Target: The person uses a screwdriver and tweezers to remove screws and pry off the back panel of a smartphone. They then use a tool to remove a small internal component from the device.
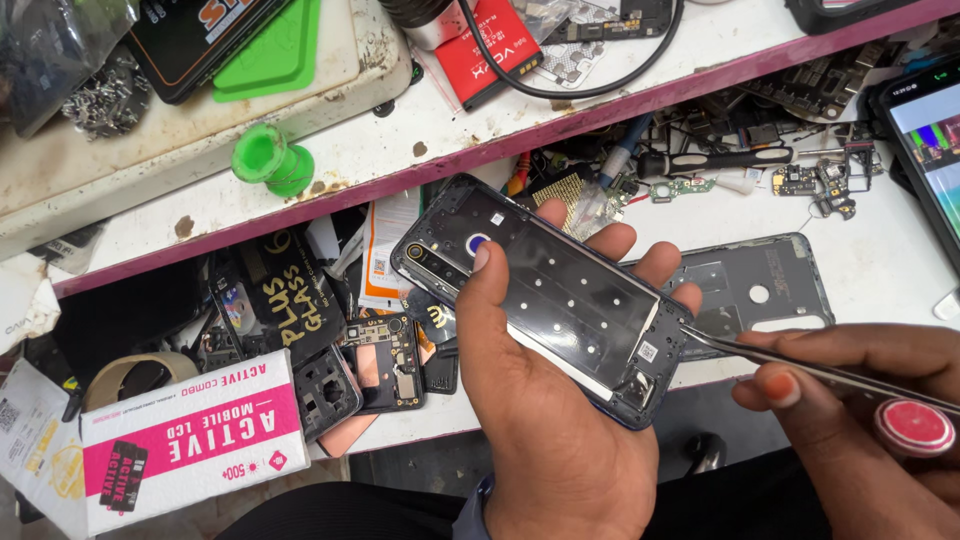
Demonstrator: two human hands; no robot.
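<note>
Hands at a cluttered repair table [880,270]. The left hand [545,400] cradles a dark, opened smartphone body with its back removed [545,290], fingers curled under it and thumb pressed on its upper edge near the camera hole, a firm wrap rather than a flat palm. The right hand [870,400] pinches thin silver metal tweezers [790,365], thumb and forefinger closed tight on the shaft, with the tip touching the phone's lower right corner. A round red-and-white disc [913,427] rests against the same hand.

To do this well, I judge the phone should stay level and steady while the tweezer tip works with light pressure, since the corner parts look small and delicate.

Just behind lies a grey plastic phone back cover [770,285]. A pink-and-white cardboard box [190,440] sits well to the left.
</note>
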